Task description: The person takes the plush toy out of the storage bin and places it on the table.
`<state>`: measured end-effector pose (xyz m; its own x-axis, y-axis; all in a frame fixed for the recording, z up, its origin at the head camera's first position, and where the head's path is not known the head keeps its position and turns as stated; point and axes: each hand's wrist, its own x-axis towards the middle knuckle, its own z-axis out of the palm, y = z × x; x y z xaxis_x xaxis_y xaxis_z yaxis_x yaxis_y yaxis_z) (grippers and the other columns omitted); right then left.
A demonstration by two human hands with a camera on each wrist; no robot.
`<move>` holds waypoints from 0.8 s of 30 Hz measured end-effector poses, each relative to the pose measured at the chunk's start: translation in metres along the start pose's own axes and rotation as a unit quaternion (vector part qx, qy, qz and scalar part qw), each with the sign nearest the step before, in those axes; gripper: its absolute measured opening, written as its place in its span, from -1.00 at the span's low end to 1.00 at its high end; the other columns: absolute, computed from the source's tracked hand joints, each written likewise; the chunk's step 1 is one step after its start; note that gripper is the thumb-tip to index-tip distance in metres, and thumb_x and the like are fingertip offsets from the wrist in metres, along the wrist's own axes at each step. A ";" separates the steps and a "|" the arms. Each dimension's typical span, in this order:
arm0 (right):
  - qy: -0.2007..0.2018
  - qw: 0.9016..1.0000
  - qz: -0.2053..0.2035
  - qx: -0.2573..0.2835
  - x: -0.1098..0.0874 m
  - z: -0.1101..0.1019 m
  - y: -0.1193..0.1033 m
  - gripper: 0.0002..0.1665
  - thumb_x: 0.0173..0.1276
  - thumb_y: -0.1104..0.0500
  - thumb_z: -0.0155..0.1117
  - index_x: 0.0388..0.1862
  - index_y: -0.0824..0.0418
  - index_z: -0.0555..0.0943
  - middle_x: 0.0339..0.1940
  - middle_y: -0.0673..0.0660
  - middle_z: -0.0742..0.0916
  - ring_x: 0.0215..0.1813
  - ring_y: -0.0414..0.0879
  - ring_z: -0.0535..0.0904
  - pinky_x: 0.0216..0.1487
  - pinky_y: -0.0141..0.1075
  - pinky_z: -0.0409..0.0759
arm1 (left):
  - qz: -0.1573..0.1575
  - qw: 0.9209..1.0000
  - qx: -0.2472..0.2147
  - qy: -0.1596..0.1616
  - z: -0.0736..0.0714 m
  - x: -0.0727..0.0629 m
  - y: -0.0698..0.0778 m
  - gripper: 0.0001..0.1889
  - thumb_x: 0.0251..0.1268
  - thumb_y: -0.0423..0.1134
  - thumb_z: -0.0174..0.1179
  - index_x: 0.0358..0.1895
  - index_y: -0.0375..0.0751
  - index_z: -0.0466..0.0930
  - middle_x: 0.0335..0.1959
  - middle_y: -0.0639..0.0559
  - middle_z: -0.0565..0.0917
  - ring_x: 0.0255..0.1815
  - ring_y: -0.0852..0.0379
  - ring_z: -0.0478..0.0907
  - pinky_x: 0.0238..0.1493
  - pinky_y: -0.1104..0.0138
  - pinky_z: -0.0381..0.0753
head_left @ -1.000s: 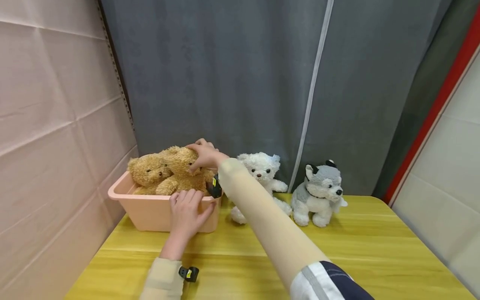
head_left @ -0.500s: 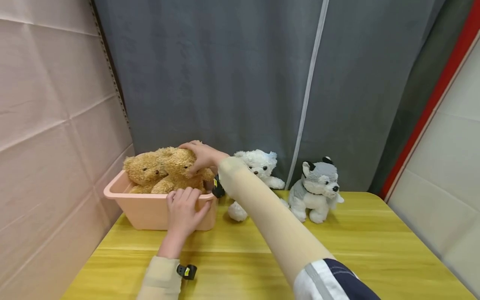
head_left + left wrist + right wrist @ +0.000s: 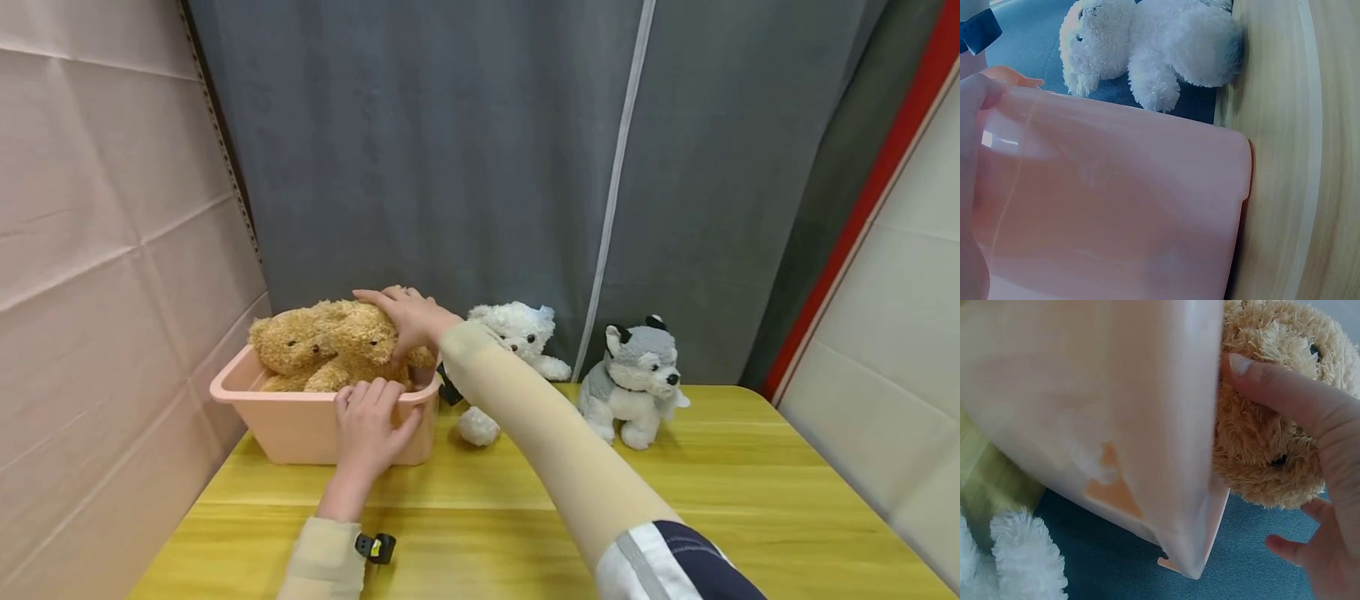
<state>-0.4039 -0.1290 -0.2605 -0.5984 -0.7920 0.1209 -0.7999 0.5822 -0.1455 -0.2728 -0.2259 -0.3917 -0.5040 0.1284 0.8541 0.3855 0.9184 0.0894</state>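
Observation:
Two curly brown teddy bears sit side by side in a pink plastic bin (image 3: 300,429) at the table's left. My right hand (image 3: 411,317) holds the right-hand teddy bear (image 3: 362,332) by the head. Its thumb (image 3: 1272,387) presses the bear's face in the right wrist view, while other fingers reach behind the head. The left teddy bear (image 3: 287,340) leans against its neighbour. With fingers hooked over the front rim and thumb along the outer wall, my left hand (image 3: 369,429) grips the bin. The bears' lower bodies are hidden inside it.
Right of the bin sits a white teddy bear (image 3: 516,323), partly covered by my right forearm. A grey and white plush husky (image 3: 636,375) stands further right on the wooden table (image 3: 720,492). A grey curtain (image 3: 420,167) hangs behind, and a pale wall (image 3: 112,292) rises at left.
My right hand and the brown bear it holds have sunk slightly lower into the bin. My left hand stays on the rim, and the camera view has shifted a little.

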 end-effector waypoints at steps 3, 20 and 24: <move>0.009 1.000 -0.001 -0.016 0.000 -0.001 0.000 0.46 -0.16 -0.04 0.67 0.53 -0.43 -0.15 0.49 -0.09 0.18 0.44 -0.01 0.12 0.34 0.10 0.17 | 0.003 1.000 -0.001 0.006 0.000 0.001 0.000 -0.71 0.08 0.05 0.18 -0.31 -0.10 0.54 -0.42 0.01 0.52 -0.34 -0.06 0.38 0.00 -0.06 0.18; 0.030 0.998 0.021 0.055 0.002 -0.005 0.009 0.12 -0.05 0.02 0.58 0.48 -0.09 0.21 0.44 0.04 0.26 0.30 -0.03 0.35 -0.01 -0.30 0.49 | 0.003 1.000 -0.003 0.003 0.000 0.000 -0.002 -0.75 0.08 0.02 0.16 -0.32 -0.07 0.51 -0.42 0.04 0.50 -0.34 -0.05 0.39 0.00 -0.05 0.17; 0.025 0.997 0.036 0.065 -0.001 -0.006 0.009 0.12 -0.05 0.00 0.57 0.48 -0.14 0.19 0.42 0.03 0.33 0.33 -0.03 0.34 -0.04 -0.28 0.49 | 0.002 1.000 -0.005 0.003 0.000 -0.001 -0.001 -0.74 0.08 0.02 0.16 -0.31 -0.08 0.52 -0.42 0.04 0.50 -0.34 -0.04 0.38 0.00 -0.04 0.18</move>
<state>-0.4113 -0.1220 -0.2557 -0.6580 -0.7371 0.1543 -0.7444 0.6057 -0.2809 -0.2726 -0.2267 -0.3923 -0.4975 0.1306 0.8576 0.3960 0.9138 0.0906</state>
